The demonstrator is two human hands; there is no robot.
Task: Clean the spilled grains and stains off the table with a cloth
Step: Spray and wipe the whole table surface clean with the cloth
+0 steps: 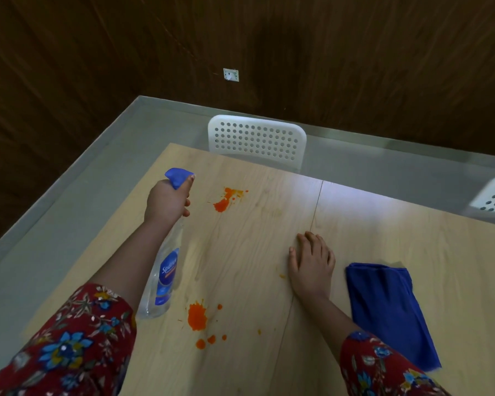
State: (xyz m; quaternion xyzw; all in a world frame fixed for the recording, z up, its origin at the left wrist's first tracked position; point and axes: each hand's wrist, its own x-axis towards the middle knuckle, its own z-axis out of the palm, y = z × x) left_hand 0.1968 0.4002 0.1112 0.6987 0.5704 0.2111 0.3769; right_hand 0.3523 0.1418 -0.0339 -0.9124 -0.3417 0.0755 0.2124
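Left hand (pixel 166 201): fingers (pixel 187 207) clamped round the neck of the spray bottle (pixel 166 270), one fingertip up on the blue trigger head (pixel 179 177). The bottle is tilted with its base toward the person; can't tell if the base touches the tabletop (pixel 383 224).

Right hand (pixel 312 264): palm down on the tabletop, fingers (pixel 312 241) straight and slightly apart, holding nothing. The tabletop seam (pixel 316 207) runs out from those fingertips.

The blue cloth (pixel 389 312) is folded flat on the tabletop just right of the right hand, not touching it.

- Far orange stain (pixel 223 202): just right of the left fingers, clear of them.
- Near orange stain (pixel 197 317): between the forearms, closer to the person than either set of fingers, beside the bottle base.
- Small orange spot (pixel 282 276): just left of the right hand.

A white perforated chair (pixel 256 141) stands beyond the left fingers at the far tabletop edge.
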